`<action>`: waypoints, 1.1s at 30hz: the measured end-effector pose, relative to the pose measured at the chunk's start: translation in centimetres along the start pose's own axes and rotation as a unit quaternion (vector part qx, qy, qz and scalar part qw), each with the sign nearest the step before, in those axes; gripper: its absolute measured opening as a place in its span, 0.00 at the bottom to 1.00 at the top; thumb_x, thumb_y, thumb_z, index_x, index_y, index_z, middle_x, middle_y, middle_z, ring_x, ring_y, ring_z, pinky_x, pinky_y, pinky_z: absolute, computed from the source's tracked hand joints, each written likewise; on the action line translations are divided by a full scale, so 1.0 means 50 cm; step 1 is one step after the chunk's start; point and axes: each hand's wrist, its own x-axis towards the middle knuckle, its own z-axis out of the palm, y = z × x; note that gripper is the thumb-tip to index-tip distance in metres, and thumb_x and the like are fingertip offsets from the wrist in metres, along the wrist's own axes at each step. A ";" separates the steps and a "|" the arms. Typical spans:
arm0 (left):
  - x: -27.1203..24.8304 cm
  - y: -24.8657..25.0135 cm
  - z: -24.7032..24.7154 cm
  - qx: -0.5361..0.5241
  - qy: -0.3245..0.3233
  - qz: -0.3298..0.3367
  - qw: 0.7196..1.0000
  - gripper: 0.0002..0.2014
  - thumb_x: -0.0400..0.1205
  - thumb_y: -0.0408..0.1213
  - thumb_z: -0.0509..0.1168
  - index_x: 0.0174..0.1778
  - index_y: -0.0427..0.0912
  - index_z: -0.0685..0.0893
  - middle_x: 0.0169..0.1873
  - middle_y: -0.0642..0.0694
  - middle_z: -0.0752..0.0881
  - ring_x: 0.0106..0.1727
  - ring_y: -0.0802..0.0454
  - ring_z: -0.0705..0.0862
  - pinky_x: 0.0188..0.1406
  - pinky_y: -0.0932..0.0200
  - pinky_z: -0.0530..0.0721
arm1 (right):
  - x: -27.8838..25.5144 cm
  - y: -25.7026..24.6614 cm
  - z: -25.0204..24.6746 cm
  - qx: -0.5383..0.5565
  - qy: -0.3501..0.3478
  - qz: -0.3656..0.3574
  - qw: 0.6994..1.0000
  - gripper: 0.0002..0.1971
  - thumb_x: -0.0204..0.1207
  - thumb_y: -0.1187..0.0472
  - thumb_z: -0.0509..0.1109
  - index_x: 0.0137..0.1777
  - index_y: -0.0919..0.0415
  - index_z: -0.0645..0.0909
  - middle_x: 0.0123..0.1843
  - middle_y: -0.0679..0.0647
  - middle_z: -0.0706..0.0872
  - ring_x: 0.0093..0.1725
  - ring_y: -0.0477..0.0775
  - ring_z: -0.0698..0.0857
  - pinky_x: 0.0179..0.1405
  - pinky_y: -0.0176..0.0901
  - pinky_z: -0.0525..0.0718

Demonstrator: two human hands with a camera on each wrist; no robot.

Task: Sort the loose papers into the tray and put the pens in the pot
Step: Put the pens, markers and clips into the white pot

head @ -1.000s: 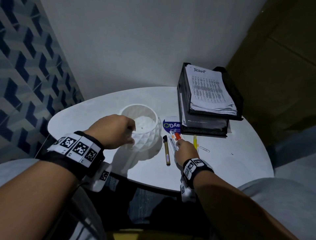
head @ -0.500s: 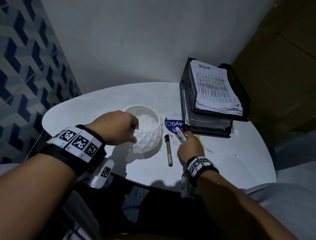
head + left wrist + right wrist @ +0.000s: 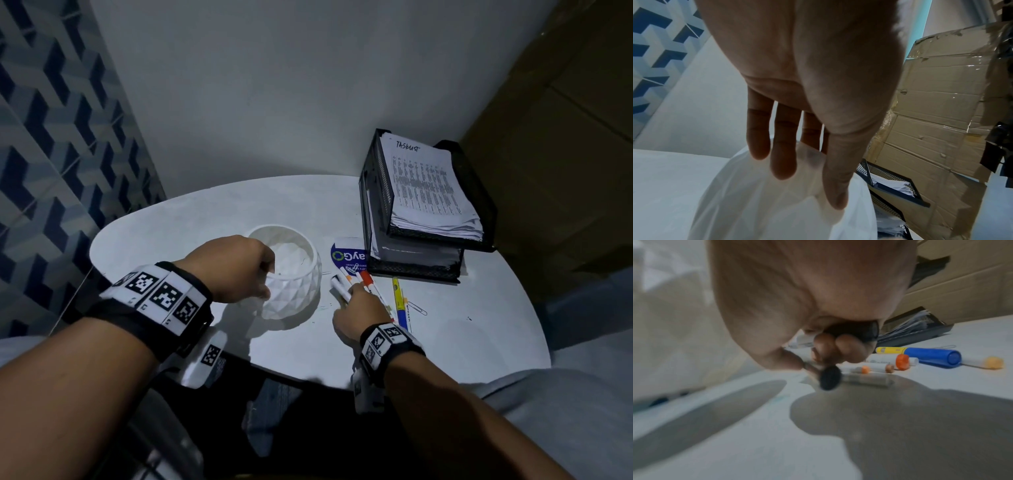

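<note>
A white faceted pot (image 3: 294, 274) stands on the round white table (image 3: 205, 219). My left hand (image 3: 236, 270) holds its near-left rim, fingers (image 3: 783, 162) inside and thumb on the outer wall of the pot (image 3: 777, 203). Just right of the pot, my right hand (image 3: 359, 308) grips a few pens (image 3: 340, 287) low over the table; black pen ends (image 3: 830, 378) stick out of the right hand (image 3: 828, 356). A red-capped marker (image 3: 366, 277) and a yellow-and-blue pen (image 3: 399, 301) lie beside it. The black mesh tray (image 3: 376, 192) at the right holds stacked papers (image 3: 428, 185).
A blue-and-white leaflet (image 3: 346, 255) lies partly under the tray's front left corner. A paper clip (image 3: 418, 308) sits right of the pens. Cardboard (image 3: 931, 121) stands behind the tray. The table's near edge runs just below my wrists.
The gold pen with the black cap that lay on the table is gone from it and my right hand now grips it with other pens. My left hand stayed on the pot.
</note>
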 end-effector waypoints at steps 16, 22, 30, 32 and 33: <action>0.008 0.090 0.029 0.037 -0.060 0.084 0.994 0.15 0.72 0.49 0.80 0.52 0.55 0.88 0.37 0.55 0.86 0.43 0.50 0.84 0.35 0.58 0.76 | -0.136 -0.143 -0.210 -0.283 -0.033 -0.249 0.926 0.12 0.77 0.56 0.64 0.58 0.48 0.82 0.51 0.51 0.87 0.50 0.59 0.86 0.43 0.49 0.80; -0.003 0.098 0.041 0.057 -0.075 0.099 0.991 0.19 0.71 0.49 0.80 0.58 0.58 0.90 0.42 0.57 0.87 0.49 0.51 0.86 0.47 0.58 0.84 | -0.132 -0.144 -0.157 -0.315 -0.047 -0.274 0.907 0.23 0.70 0.62 0.74 0.66 0.45 0.84 0.56 0.51 0.89 0.57 0.58 0.88 0.50 0.50 0.84; 0.006 0.091 0.029 0.049 -0.060 0.069 0.995 0.13 0.70 0.48 0.81 0.48 0.57 0.89 0.37 0.56 0.87 0.42 0.53 0.82 0.38 0.59 0.79 | -0.088 -0.115 -0.170 0.003 0.049 -0.237 0.970 0.14 0.79 0.51 0.71 0.63 0.43 0.87 0.58 0.43 0.92 0.56 0.48 0.89 0.58 0.45 0.87; 0.012 0.081 0.026 0.045 -0.043 0.056 0.996 0.15 0.71 0.49 0.81 0.53 0.58 0.89 0.36 0.58 0.84 0.40 0.54 0.80 0.33 0.60 0.74 | -0.051 -0.084 -0.184 0.106 0.121 -0.165 0.973 0.09 0.80 0.55 0.70 0.55 0.48 0.90 0.49 0.45 0.94 0.47 0.49 0.90 0.52 0.44 0.89; 0.013 0.077 0.025 0.043 -0.034 0.050 0.997 0.15 0.72 0.49 0.80 0.54 0.58 0.89 0.34 0.59 0.82 0.39 0.55 0.79 0.31 0.60 0.71 | -0.029 -0.059 -0.188 0.135 0.156 -0.122 0.971 0.08 0.80 0.58 0.69 0.51 0.50 0.90 0.46 0.46 0.94 0.44 0.51 0.90 0.49 0.45 0.89</action>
